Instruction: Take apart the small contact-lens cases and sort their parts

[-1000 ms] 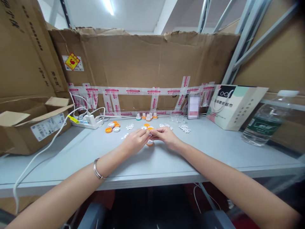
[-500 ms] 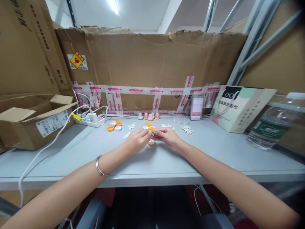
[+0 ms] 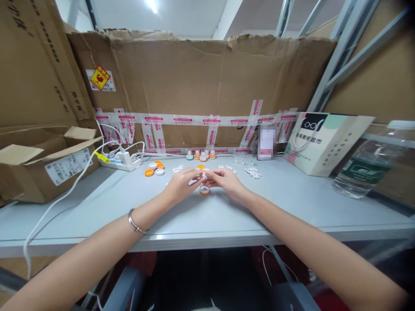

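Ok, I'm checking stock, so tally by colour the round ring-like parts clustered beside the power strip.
Orange rings: 3
White rings: 2
Total visible: 5

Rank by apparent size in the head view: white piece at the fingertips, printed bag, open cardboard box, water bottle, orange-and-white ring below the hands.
1. Open cardboard box
2. Printed bag and water bottle: too alike to rank
3. Orange-and-white ring
4. White piece, partly hidden
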`<state>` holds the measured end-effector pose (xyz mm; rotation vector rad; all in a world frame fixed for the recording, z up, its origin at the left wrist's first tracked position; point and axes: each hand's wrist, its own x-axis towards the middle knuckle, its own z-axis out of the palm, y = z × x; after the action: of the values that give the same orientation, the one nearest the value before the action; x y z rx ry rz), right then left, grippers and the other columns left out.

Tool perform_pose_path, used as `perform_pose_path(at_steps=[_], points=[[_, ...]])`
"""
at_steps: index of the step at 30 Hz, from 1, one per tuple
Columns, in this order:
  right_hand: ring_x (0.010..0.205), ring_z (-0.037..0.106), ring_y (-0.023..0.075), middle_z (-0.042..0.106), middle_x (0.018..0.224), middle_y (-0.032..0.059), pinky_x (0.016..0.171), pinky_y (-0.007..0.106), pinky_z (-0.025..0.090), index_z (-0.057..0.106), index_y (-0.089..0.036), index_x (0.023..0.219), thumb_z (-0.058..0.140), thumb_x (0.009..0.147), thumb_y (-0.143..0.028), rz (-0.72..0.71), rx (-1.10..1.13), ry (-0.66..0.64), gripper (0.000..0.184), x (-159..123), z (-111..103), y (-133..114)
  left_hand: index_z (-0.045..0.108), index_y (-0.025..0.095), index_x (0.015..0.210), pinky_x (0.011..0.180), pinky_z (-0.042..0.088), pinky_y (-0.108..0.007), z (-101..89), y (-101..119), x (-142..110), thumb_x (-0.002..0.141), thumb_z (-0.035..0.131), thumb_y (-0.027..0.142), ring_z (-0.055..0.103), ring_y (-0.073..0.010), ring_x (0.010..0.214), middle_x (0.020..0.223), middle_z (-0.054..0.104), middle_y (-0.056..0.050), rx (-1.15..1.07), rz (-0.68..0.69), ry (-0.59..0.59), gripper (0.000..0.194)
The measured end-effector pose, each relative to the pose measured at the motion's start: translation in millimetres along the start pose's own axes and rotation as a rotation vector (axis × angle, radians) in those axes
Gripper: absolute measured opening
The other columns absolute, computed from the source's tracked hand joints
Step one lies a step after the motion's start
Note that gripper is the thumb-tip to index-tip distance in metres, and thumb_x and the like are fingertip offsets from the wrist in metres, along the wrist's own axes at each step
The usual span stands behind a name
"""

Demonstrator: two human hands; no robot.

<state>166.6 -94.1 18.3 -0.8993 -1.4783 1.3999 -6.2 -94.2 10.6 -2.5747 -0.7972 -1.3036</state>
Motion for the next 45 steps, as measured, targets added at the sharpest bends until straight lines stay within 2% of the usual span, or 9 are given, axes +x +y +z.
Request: perform_pose_path(at_steps=[5,11,16,20,24,29,33,40,45], points=[[0.058,0.061,0.0098,0.065,0.063,0.0010,0.062,0.022,0.050,0.063,-0.013,0.075,0.067,0.064,-0.027,-0.022,-0.011,-0.019,0.019,-1.4,-0.2,1.8,0.061,0.018,0.091,0.062,0.044,-0.019,-1.5,2.7,-0.5,0.078,0.053,0.022,0.056,-0.0083,0.062,0.076,0.065,-0.001,-0.064,-0.066,-0.004,0.016],[0.050,0.057,0.0072,0.061,0.053,-0.0013,0.055,0.019,0.047,0.058,-0.013,0.065,0.064,0.064,-0.017,0.016,-0.043,0.086,0.008,0.6,3.7,0.9,0.062,0.016,0.083,0.059,0.042,-0.018,-1.9,7.3,1.1,0.077,0.054,0.023,0.054,-0.0077,0.058,0.069,0.063,0.000,-0.051,-0.054,0.023,0.012],[0.052,0.056,0.0060,0.063,0.063,0.0024,0.058,0.018,0.047,0.058,-0.012,0.071,0.058,0.069,-0.018,0.050,-0.033,0.300,0.007,11.2,-25.9,-6.1,0.060,0.015,0.086,0.058,0.042,-0.019,-7.3,2.1,2.3,0.077,0.052,0.023,0.052,-0.0088,0.059,0.066,0.059,-0.001,-0.022,-0.073,0.108,0.014],[0.055,0.057,0.0102,0.063,0.064,0.0032,0.057,0.023,0.046,0.058,-0.014,0.081,0.055,0.072,-0.025,-0.130,-0.517,0.528,0.015,22.2,-69.7,-5.0,0.060,0.015,0.088,0.059,0.043,-0.020,-9.1,-2.4,2.8,0.078,0.051,0.022,0.053,-0.0095,0.061,0.069,0.060,-0.002,0.003,-0.086,0.065,0.016],[0.060,0.057,0.0169,0.063,0.062,0.0052,0.060,0.028,0.042,0.062,-0.014,0.065,0.061,0.063,-0.021,-0.118,-0.878,0.576,0.007,30.0,-94.6,5.0,0.060,0.015,0.087,0.059,0.042,-0.020,-7.4,-3.5,2.7,0.078,0.051,0.022,0.052,-0.0088,0.059,0.069,0.060,-0.001,0.031,-0.051,0.065,0.014],[0.066,0.057,0.0197,0.064,0.065,0.0062,0.064,0.030,0.040,0.067,-0.015,0.068,0.059,0.064,-0.021,-0.110,-0.931,0.556,0.012,33.8,-97.8,11.6,0.059,0.016,0.089,0.060,0.043,-0.020,-6.7,-2.8,2.1,0.078,0.051,0.021,0.052,-0.0088,0.059,0.071,0.061,-0.002,0.032,-0.027,0.070,0.014],[0.066,0.056,0.0166,0.064,0.069,0.0054,0.063,0.027,0.040,0.066,-0.014,0.081,0.054,0.071,-0.031,-0.141,-0.900,0.529,0.023,25.3,-80.3,2.0,0.059,0.016,0.091,0.061,0.043,-0.021,-6.9,-0.9,2.2,0.079,0.051,0.021,0.052,-0.0095,0.062,0.077,0.060,-0.004,0.026,-0.027,0.077,0.016],[0.061,0.054,0.0103,0.061,0.066,0.0017,0.061,0.022,0.043,0.061,-0.014,0.076,0.054,0.072,-0.045,-0.190,-0.422,-0.083,0.032,1.6,-9.1,-6.8,0.060,0.016,0.094,0.061,0.043,-0.021,-6.0,0.6,0.8,0.081,0.050,0.023,0.051,-0.0096,0.064,0.075,0.057,-0.003,-0.017,-0.012,0.067,0.018],[0.060,0.052,0.0096,0.058,0.063,0.0001,0.061,0.022,0.042,0.058,-0.015,0.072,0.055,0.072,-0.044,-0.167,-0.329,-0.104,0.029,1.9,-1.1,-5.8,0.058,0.017,0.100,0.063,0.043,-0.022,-4.4,-0.6,-1.0,0.081,0.051,0.025,0.052,-0.0110,0.069,0.079,0.057,-0.004,-0.059,-0.014,0.009,0.022]])
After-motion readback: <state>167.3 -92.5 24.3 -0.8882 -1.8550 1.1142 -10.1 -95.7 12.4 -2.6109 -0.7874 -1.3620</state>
